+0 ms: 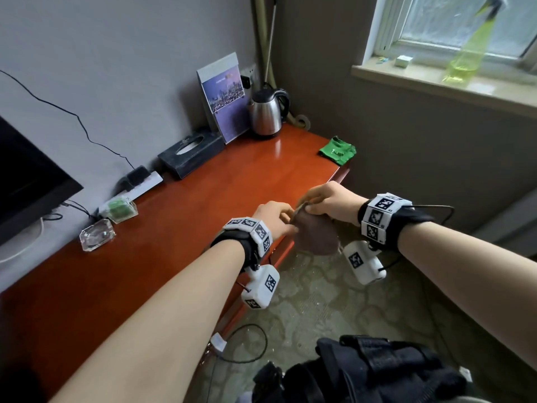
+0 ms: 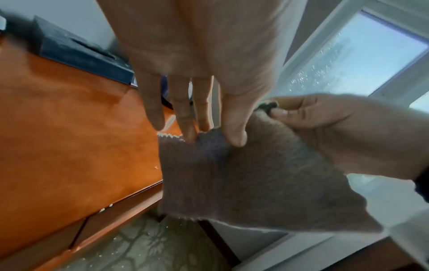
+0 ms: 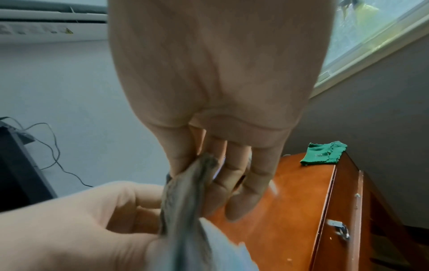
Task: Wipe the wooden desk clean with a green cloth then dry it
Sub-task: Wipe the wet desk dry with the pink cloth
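Pinching the grey cloth (image 1: pixel 315 237) between my left hand (image 1: pixel 273 218) and right hand (image 1: pixel 328 203), I needed it spread flat for drying; green cloth (image 1: pixel 337 150) lay well beyond my right hand on the desk (image 1: pixel 203 205).

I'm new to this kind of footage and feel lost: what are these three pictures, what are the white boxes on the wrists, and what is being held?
No machine here: a person wears cameras. One picture comes from the head, looking down; the white boxes under each wrist are cameras that look along the fingers. The left hand and right hand both pinch the top edge of a grey-brown cloth, which hangs at the front edge of the wooden desk. On the desk lie a green cloth at the far corner, a kettle, a dark tissue box and a power strip.
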